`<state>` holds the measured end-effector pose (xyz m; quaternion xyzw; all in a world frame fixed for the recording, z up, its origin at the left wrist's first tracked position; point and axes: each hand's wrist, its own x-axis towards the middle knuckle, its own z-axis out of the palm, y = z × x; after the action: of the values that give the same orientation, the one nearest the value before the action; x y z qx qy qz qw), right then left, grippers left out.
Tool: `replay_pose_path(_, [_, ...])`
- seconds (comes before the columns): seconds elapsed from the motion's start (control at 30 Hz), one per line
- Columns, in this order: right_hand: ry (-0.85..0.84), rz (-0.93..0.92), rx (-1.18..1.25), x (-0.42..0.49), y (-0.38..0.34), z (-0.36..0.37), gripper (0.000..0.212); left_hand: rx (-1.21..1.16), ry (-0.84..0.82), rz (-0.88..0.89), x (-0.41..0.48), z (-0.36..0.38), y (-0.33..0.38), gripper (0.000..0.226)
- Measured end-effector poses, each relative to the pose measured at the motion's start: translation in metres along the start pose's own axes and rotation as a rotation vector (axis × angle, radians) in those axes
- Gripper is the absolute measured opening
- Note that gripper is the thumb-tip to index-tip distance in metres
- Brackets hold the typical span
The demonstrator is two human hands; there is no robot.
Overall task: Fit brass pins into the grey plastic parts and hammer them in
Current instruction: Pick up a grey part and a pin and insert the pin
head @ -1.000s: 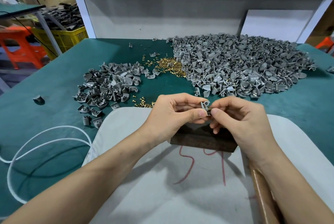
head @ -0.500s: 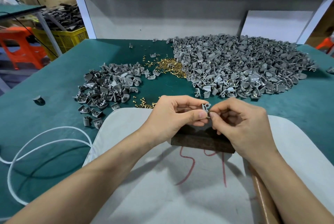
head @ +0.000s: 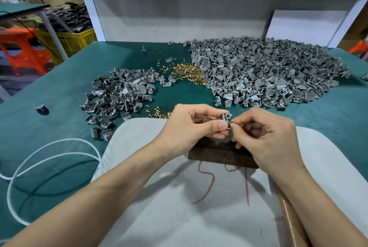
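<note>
Green counter point(head: 59, 91), both hands raised over a dark block point(head: 221, 157).
Upright, looped end up, the part point(head: 227, 117) is pinched by the left hand point(head: 191, 125); the right hand point(head: 268, 139), grip narrow, pinches a pin point(head: 230, 122) against its side.

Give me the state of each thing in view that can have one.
left hand, pinches the part.
right hand, pinches a pin at the part.
part, held above the block.
pin, at the part's side; seated or not, cannot tell.
block, flat on the pad, partly hidden by hands.
big pile, loose heap on the table.
small pile, spread loosely.
spare pins, scattered between the piles.
cord, looped on the table.
</note>
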<state>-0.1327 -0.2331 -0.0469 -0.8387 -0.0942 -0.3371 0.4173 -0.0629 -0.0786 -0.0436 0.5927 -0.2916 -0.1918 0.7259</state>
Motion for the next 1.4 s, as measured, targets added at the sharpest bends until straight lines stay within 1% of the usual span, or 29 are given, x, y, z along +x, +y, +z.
replay_pose_path(0.33, [0.003, 0.090, 0.135, -0.0003, 0.0007, 0.0004, 0.010, -0.004, -0.011, 0.005, -0.0001, -0.0006, 0.0009, 0.020])
replay_pose_path(0.6, [-0.013, 0.183, 0.275, -0.0010, 0.0032, 0.0022, 0.005, -0.013, -0.022, 0.012, 0.0002, -0.0003, 0.0007, 0.023])
replay_pose_path(1.1, [-0.006, 0.200, 0.298, -0.0003, 0.0010, 0.0017, 0.014, -0.002, -0.022, 0.042, 0.0000, -0.0006, -0.0002, 0.022])
replay_pose_path(1.23, [-0.013, 0.215, 0.310, -0.0001, -0.0006, 0.0020, 0.009, 0.010, -0.021, 0.040, 0.0000, -0.0011, -0.0010, 0.022])
replay_pose_path(1.3, [-0.024, 0.209, 0.307, -0.0001, 0.0002, 0.0018, 0.012, 0.019, -0.020, 0.043, 0.0002, -0.0008, -0.0012, 0.023])
replay_pose_path(1.4, [-0.038, 0.200, 0.317, -0.0007, 0.0027, 0.0014, 0.026, 0.022, -0.015, 0.045, 0.0003, -0.0010, -0.0013, 0.023])
